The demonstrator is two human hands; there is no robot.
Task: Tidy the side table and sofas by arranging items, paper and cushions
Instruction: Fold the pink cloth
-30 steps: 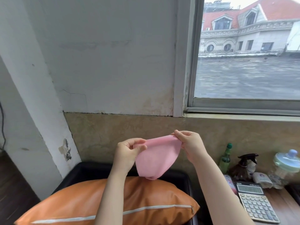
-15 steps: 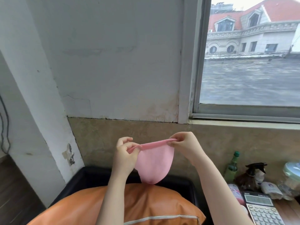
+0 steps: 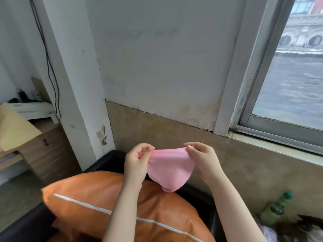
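A pink cloth hangs folded in the air between my two hands, in front of the wall. My left hand pinches its upper left corner and my right hand pinches its upper right corner. The cloth sags to a point just above an orange leather cushion with a white zip stripe. The cushion lies on a black sofa under my forearms.
A green bottle stands at the lower right by the tiled wall, with part of a dark spray bottle beside it. At the left a wooden drawer unit carries a tan paper sheet. A window fills the upper right.
The view has swung left and tilted, so the calculator and jar have left the frame and the drawer unit appears. Both hands still hold the pink cloth, stretched a little wider.
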